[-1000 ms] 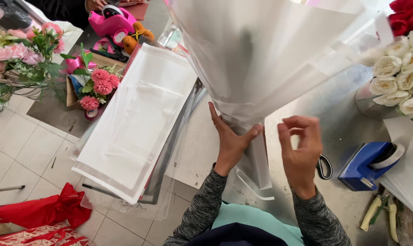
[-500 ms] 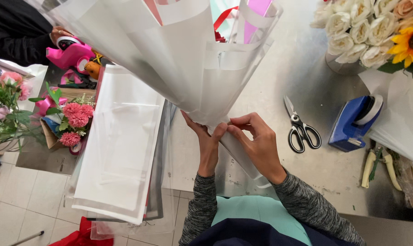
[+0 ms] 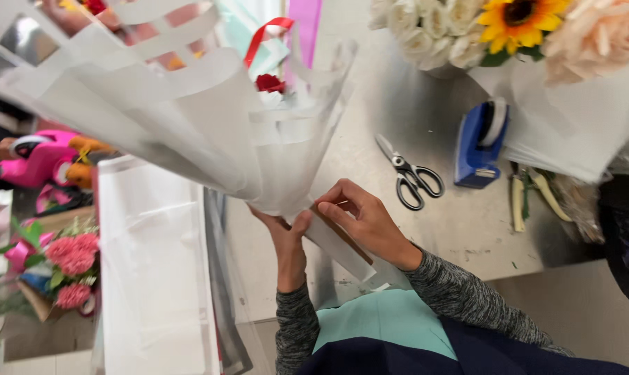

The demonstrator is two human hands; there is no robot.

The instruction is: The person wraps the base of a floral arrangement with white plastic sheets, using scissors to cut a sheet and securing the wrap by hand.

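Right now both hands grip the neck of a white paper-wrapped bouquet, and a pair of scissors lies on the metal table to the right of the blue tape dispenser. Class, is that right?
Not quite. In the head view the scissors lie to the left of the blue tape dispenser, not its right. The rest holds: left hand and right hand grip the neck of the white paper-wrapped bouquet above the metal table.

Both forearms are covered by long sleeves of a grey, mottled knit, close-fitting, ending at the wrists. The left hand (image 3: 288, 239) and right hand (image 3: 366, 222) are bare: no gloves. No rings or watch can be made out. On the torch, a mint-green panel sits over the chest, bordered below by dark navy fabric.
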